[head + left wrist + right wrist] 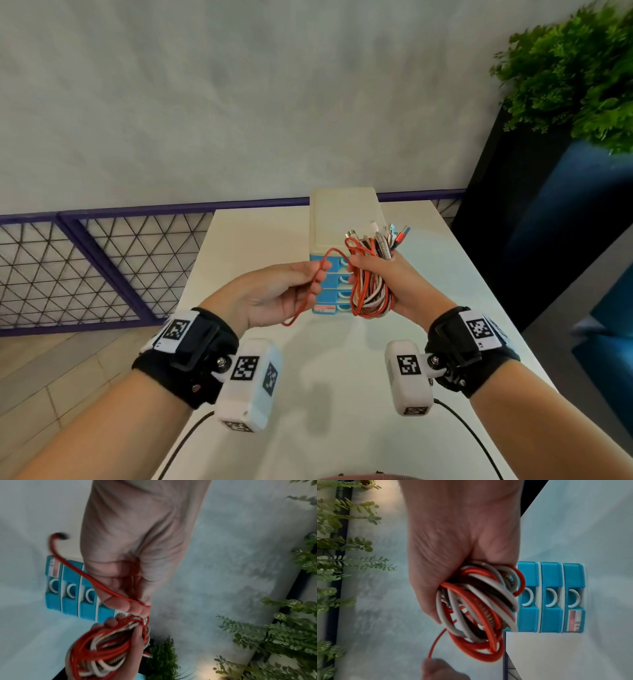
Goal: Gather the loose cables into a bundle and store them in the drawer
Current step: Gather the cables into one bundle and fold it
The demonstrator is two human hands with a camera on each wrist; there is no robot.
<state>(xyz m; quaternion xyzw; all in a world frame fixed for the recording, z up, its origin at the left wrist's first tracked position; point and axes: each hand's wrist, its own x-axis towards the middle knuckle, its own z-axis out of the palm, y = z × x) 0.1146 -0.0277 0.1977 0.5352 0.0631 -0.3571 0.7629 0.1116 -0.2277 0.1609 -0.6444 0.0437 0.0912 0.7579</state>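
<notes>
My right hand (383, 274) grips a coiled bundle of red, white and braided cables (371, 291), plug ends sticking up above the fist; the same bundle (481, 608) fills the right wrist view. My left hand (291, 291) pinches the loose red cable end (313, 284), which runs from the bundle, through the fingers, and hangs below the palm. In the left wrist view the red cable (96, 582) crosses my left fingers (126, 604) toward the bundle (102, 653). Behind both hands stands a small drawer unit (342, 219) with blue drawers (551, 597), all closed.
The drawer unit sits on a white table (342, 377) against a grey wall. A green plant (579, 68) in a dark planter stands at the right. A purple mesh railing (85, 267) and wooden floor lie to the left of the table.
</notes>
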